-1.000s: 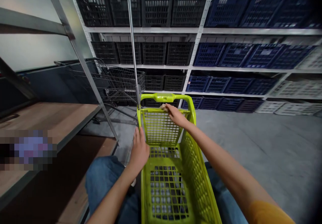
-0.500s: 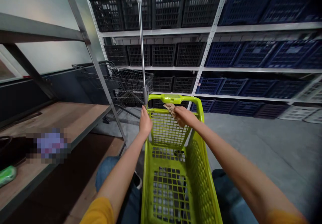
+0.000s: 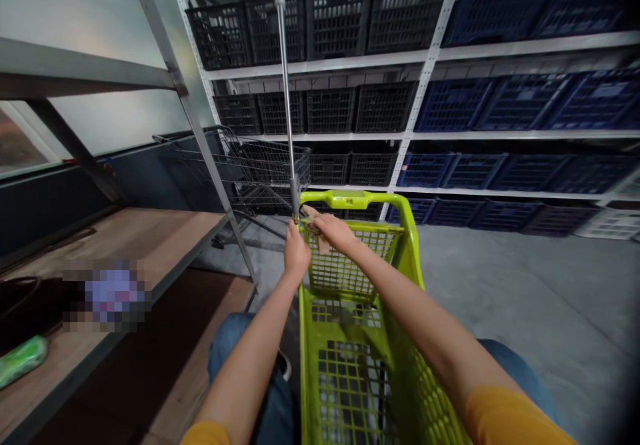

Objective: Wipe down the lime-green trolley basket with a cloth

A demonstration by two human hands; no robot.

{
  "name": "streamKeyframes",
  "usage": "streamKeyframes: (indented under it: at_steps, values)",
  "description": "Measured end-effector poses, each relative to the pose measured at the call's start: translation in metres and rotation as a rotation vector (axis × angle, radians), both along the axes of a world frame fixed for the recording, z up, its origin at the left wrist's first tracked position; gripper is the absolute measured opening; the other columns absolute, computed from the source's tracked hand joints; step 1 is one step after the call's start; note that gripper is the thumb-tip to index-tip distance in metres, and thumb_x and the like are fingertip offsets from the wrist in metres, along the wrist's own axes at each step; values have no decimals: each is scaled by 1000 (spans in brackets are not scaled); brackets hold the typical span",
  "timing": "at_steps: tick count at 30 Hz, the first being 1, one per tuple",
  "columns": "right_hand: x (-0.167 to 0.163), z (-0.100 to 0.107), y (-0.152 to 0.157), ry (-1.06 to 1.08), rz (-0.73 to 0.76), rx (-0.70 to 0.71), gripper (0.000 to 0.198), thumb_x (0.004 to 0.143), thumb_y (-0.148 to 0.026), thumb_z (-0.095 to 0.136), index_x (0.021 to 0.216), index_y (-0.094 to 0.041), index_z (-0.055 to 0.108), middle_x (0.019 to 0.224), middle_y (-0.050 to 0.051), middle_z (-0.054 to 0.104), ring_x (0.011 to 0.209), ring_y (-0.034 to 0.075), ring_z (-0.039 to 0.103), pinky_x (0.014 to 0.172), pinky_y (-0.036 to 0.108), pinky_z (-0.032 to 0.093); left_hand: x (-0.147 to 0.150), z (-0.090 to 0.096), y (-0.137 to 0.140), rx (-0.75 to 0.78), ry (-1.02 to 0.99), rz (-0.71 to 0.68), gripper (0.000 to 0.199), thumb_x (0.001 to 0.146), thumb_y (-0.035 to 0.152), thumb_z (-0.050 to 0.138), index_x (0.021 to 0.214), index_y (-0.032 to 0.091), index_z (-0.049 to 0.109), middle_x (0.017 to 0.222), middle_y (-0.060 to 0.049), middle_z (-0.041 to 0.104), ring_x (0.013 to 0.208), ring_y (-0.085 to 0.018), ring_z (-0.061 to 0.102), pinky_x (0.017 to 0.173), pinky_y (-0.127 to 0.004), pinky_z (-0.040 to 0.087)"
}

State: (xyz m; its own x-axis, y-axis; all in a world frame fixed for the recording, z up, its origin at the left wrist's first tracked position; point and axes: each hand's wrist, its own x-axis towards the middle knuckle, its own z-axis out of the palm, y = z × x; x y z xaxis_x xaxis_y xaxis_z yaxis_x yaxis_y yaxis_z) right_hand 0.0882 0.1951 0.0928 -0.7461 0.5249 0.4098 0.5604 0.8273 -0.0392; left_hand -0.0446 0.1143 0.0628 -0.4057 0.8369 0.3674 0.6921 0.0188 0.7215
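A lime-green plastic shopping cart (image 3: pixel 413 248) stands in front of me, its grid basket between my legs. My left hand (image 3: pixel 298 253) is closed around the cart's upper left edge, just below the foot of a metal pole (image 3: pixel 289 108). In my right hand (image 3: pixel 336 233) is a crumpled tan cloth (image 3: pixel 325 245), pressed to the top left of the cart's back grid, close beside my left hand. The green handle bar (image 3: pixel 349 199) runs just beyond both hands. My right fingertips are partly hidden by the cloth.
On the left is a metal-framed shelf (image 3: pixel 165 241) with a wooden board, holding a green packet (image 3: pixel 24 359) and a blurred-out purple item (image 3: pixel 114 291). A dark wire cart (image 3: pixel 265 165) stands behind the pole. White racks hold black crates (image 3: pixel 330 110) and blue crates (image 3: pixel 453 105).
My right hand has slid the cloth leftward along the top of the back grid, toward my left hand. My left hand stays on the cart's edge. The view has shifted slightly.
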Motion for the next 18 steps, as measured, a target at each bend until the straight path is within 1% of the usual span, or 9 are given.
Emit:
streamKeyframes:
  at_steps: [3,5,7,9,11,12,16,18]
  values:
    - [59,1,-1,27,-59,-18,16,93,-11,47,105,-17,56,117,12,62,104,21,52,92,34,42,-2,-2,0,-1,0,-3,79,80,4,43,156,5,20,155,-24,37,141,-29,43,113,-38,41]
    - [94,3,-2,62,-131,-45,15,89,-11,47,99,-18,56,108,10,63,101,21,53,88,32,42,-2,-3,0,12,-8,-4,79,80,2,43,155,5,20,154,-24,38,142,-29,42,114,-38,40]
    - [117,6,-3,88,-233,-78,12,87,-13,47,96,-18,54,99,9,63,95,21,54,82,30,42,-2,-3,0,24,-18,-2,80,80,2,43,156,7,20,154,-23,39,142,-28,42,115,-39,39]
    - [123,9,-3,88,-338,-117,11,86,-16,47,96,-18,53,91,8,62,86,21,55,74,28,41,-1,-2,-1,17,-26,4,80,80,2,43,156,8,20,155,-23,38,142,-29,42,114,-40,41]
    - [110,11,-4,56,-374,-141,12,87,-19,48,99,-18,53,90,8,63,81,21,56,70,28,39,0,-1,-1,-1,-32,11,78,81,3,42,156,6,20,155,-25,37,141,-31,43,112,-41,42]
    - [98,12,-4,37,-352,-140,13,88,-20,48,100,-18,53,91,8,64,82,21,56,70,28,39,0,-1,-2,-4,-33,14,78,81,3,42,155,5,21,155,-25,37,141,-31,43,112,-41,42]
    - [24,14,-5,39,-132,-121,17,92,-19,45,107,-18,53,103,10,66,93,21,58,78,28,40,2,-2,-1,27,-42,11,75,82,5,43,154,6,24,153,-25,40,141,-29,44,113,-38,41]
    - [-10,14,-5,50,-72,-136,21,92,-18,45,112,-18,52,104,9,67,93,20,59,78,27,41,2,-4,-1,47,-62,2,73,85,11,46,154,7,24,151,-24,42,139,-29,46,112,-38,42]
